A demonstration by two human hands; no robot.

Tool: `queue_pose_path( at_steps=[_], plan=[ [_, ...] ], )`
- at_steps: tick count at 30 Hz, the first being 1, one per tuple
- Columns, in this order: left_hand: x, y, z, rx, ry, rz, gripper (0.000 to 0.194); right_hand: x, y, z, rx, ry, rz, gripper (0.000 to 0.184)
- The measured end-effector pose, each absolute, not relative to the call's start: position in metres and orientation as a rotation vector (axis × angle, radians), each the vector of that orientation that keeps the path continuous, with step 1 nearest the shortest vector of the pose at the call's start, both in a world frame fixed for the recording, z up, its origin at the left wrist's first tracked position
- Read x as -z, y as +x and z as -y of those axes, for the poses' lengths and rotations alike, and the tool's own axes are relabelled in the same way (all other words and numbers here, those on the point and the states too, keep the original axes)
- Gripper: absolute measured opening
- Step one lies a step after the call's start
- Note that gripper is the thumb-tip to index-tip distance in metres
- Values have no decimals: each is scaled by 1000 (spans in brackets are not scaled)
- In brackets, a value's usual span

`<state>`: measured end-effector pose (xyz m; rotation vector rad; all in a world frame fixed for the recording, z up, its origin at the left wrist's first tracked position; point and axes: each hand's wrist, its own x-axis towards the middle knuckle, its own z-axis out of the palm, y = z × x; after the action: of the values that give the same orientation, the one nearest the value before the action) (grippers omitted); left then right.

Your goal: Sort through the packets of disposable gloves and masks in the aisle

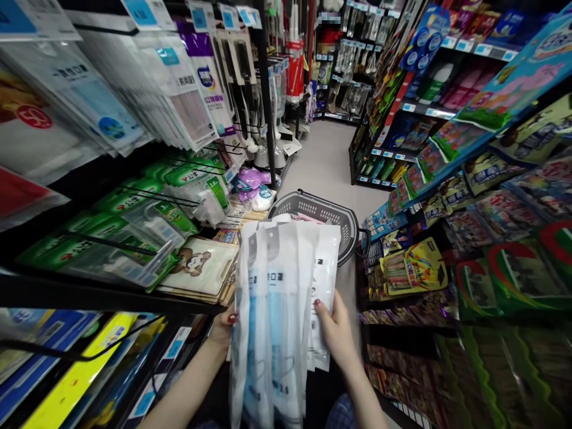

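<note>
Between my two hands is a bundle of face mask packets [283,298], white plastic sleeves with blue masks showing through. My left hand [223,326] grips the bundle's left edge; most of its fingers are hidden behind the packets. On the right side my right hand [334,325] pinches the outer packets, its thumb lying on the front. The packets stand nearly upright and fan apart a little at the top. Just beyond them is a grey shopping basket [344,235], partly covered by the bundle, with some items inside that I cannot make out.
Hanging mask packets [187,98] fill the upper left rack. Below them are green-labelled packs [111,208] on hooks and a flat bear-print pack [201,265]. Snack bags [413,268] line the right shelf. The grey aisle floor [326,149] runs ahead between the racks.
</note>
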<state>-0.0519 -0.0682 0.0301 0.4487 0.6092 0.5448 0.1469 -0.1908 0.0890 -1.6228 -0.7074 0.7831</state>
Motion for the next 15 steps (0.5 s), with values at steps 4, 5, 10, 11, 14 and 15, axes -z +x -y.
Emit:
queue_pose_path(
  at_steps=[4,5,10,11,14,15],
  plan=[
    [-34,-45,69,-588,444,-569,25,-78,137,186,-809,-1564,746,30],
    [-34,-46,70,-597,445,-570,26,-77,136,186,-822,-1541,749,32],
    [-37,-50,74,-613,475,-628,48,-83,138,179,-970,-1449,849,31],
    [-38,-50,74,-613,483,-652,53,-84,140,178,-995,-1442,886,29],
    [-45,-43,75,-603,473,-713,68,-85,151,175,-996,-1491,904,25],
    [-48,-40,75,-609,461,-735,72,-85,154,176,-968,-1515,846,26]
  ],
)
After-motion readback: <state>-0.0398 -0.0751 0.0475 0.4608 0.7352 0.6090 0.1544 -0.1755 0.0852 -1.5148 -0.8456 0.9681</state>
